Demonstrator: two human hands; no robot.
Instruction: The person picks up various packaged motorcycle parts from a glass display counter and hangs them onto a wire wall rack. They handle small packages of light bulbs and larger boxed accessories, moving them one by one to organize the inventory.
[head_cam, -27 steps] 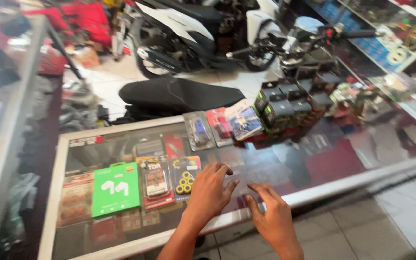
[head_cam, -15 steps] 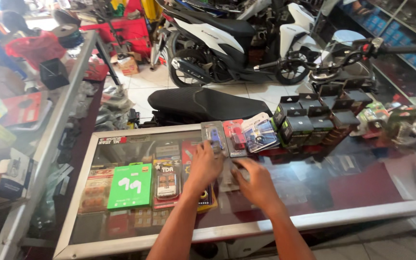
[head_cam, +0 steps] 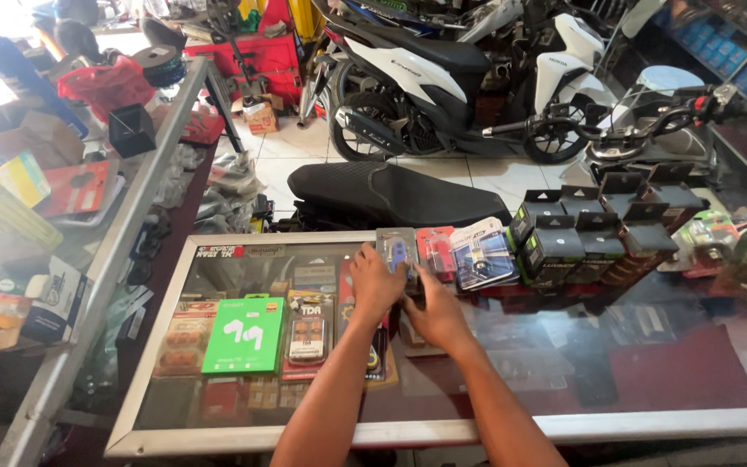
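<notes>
A glass-topped desk (head_cam: pixel 616 380) with a pale metal frame fills the lower half of the view, and through its glass show packaged parts, among them a green card pack (head_cam: pixel 244 335) and an orange-backed pack (head_cam: pixel 308 335) just beside it. Along the far edge of the desk lie three blister packs side by side: one with a blue part (head_cam: pixel 397 251), one with a red part (head_cam: pixel 436 251), and a larger blue-and-white pack (head_cam: pixel 482 254) tilted up against a stack of small black boxes (head_cam: pixel 594 232). Beyond the desk a black motorcycle seat (head_cam: pixel 391 195) lies on the white tiled floor, and a white and black scooter (head_cam: pixel 469 82) stands behind it near a red tool cabinet (head_cam: pixel 252 52). A second glass counter (head_cam: pixel 105 251) runs down the left side, littered with cartons and packets. Both forearms reach up from the bottom edge. The left hand (head_cam: pixel 376 281) rests at the near edge of the blister pack with the blue part, its fingers curled and touching that pack. The right hand (head_cam: pixel 437 316) lies just beside it on the glass, fingers bent and close together, their tips reaching toward the same pack; whether they pinch it cannot be told, since the left hand and the knuckles hide the contact.
</notes>
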